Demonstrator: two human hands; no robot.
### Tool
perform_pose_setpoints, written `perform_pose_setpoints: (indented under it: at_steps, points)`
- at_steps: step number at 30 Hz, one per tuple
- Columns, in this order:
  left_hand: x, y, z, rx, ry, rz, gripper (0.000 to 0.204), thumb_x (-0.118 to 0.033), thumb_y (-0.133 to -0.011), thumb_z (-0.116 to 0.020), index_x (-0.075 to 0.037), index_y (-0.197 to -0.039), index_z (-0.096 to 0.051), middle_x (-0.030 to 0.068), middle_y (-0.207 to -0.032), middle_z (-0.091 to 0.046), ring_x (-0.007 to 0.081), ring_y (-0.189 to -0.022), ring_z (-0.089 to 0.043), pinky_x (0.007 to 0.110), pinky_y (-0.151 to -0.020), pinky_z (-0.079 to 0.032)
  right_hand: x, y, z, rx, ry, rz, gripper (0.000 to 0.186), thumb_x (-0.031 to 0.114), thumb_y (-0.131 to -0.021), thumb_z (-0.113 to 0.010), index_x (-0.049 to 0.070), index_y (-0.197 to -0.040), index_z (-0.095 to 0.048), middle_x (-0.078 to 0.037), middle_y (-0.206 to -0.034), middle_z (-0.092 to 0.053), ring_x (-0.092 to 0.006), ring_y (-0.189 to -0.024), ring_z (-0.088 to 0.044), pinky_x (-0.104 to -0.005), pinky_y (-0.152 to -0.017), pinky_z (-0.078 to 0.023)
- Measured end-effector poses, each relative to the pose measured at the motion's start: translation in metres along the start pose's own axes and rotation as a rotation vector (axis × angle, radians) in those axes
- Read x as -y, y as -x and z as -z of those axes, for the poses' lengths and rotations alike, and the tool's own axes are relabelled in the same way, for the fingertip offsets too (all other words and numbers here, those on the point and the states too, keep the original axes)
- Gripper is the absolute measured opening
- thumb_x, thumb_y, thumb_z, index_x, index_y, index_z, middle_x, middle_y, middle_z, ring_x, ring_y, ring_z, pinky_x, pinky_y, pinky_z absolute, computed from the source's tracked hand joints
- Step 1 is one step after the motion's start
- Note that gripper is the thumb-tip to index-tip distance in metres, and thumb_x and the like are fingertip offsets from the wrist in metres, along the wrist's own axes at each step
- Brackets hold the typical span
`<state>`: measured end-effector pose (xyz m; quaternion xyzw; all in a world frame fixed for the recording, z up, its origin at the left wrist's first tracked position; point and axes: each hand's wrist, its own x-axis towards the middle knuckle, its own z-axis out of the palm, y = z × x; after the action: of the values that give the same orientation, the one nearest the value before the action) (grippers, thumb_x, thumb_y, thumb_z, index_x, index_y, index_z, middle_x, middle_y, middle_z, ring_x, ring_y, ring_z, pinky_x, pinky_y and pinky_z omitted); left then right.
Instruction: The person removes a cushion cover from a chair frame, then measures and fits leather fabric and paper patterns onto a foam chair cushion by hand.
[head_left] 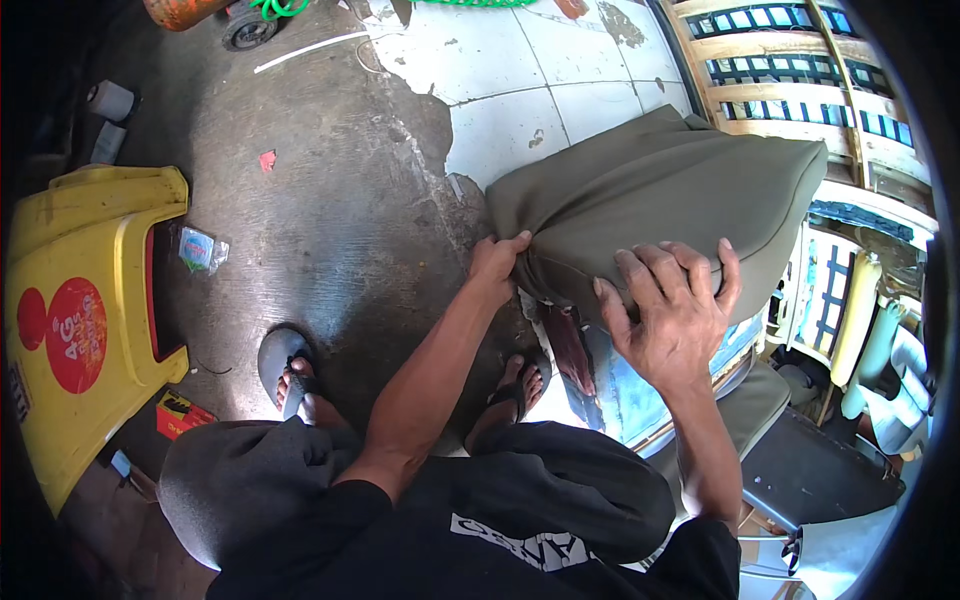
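An olive-green padded cushion, covered in smooth upholstery material, lies in front of me to the right. My left hand pinches the cover at its near left corner, where folds gather under the thumb. On the near side my right hand rests with fingers spread and bent over the cushion's edge. Beneath the cushion shows a worn blue-and-white surface with a dark reddish torn piece at its left end. The cushion's underside is hidden.
A yellow plastic stool stands at the left, beside a small red box. A wooden slatted frame with dark webbing is at the far right. Rolls of material stand at the right, near a dark flat panel.
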<state>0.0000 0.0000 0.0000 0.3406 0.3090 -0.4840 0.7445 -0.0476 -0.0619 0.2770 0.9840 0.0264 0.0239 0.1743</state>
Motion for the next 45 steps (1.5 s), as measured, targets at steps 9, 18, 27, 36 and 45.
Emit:
perform_pose_setpoints:
  at_steps: [9, 18, 27, 36, 45]
  points:
    - [-0.013, 0.010, 0.019, 0.469, 0.123, 0.207, 0.039, -0.013, -0.102, -0.064, 0.009, -0.133, -0.056, 0.0175, -0.122, -0.069, 0.0273, -0.108, -0.071, 0.043, -0.098, -0.057, -0.002, 0.003, -0.002, -0.023, -0.010, -0.002, 0.029, 0.033, -0.080, -0.081, 0.015, -0.102, -0.078, 0.002, -0.107, -0.071, -0.0202, -0.110, -0.062, -0.0550, -0.117, -0.027]
    - [0.004, -0.021, 0.005, 0.165, 0.564, 0.178, 0.037, -0.004, -0.097, -0.066, 0.006, -0.132, -0.058, 0.0211, -0.127, -0.066, 0.0327, -0.113, -0.068, 0.050, -0.103, -0.055, -0.002, 0.001, 0.002, 0.039, -0.002, 0.000, 0.030, 0.033, -0.082, -0.081, 0.016, -0.106, -0.077, 0.002, -0.108, -0.070, -0.0201, -0.113, -0.061, -0.0560, -0.117, -0.026]
    - [0.024, -0.032, -0.021, -0.524, -0.748, -0.412, 0.059, -0.033, -0.091, -0.074, 0.009, -0.128, -0.056, 0.0312, -0.116, -0.069, 0.0506, -0.111, -0.066, 0.056, -0.095, -0.051, 0.003, 0.005, 0.016, 0.179, -0.001, 0.014, 0.033, 0.033, -0.086, -0.078, 0.015, -0.113, -0.073, 0.000, -0.112, -0.068, -0.0225, -0.112, -0.060, -0.0593, -0.116, -0.027]
    - [0.001, -0.041, -0.026, -0.480, -0.921, -0.206, 0.049, -0.039, -0.094, -0.069, 0.002, -0.120, -0.069, 0.0303, -0.121, -0.069, 0.0479, -0.116, -0.065, 0.054, -0.099, -0.052, 0.001, -0.038, 0.017, 0.472, -0.023, 0.249, 0.053, 0.032, -0.084, -0.077, 0.000, -0.125, -0.068, -0.015, -0.128, -0.069, -0.0319, -0.123, -0.064, -0.0538, -0.117, -0.037]
    - [-0.009, -0.035, -0.029, -0.452, -0.999, -0.181, 0.043, -0.038, -0.095, -0.067, -0.001, -0.116, -0.073, 0.0268, -0.119, -0.071, 0.0450, -0.114, -0.068, 0.053, -0.098, -0.053, 0.020, -0.023, -0.010, 0.534, 0.228, 0.249, 0.049, 0.024, -0.094, -0.056, -0.009, -0.129, -0.064, -0.024, -0.132, -0.066, -0.0347, -0.128, -0.060, -0.0476, -0.114, -0.041]
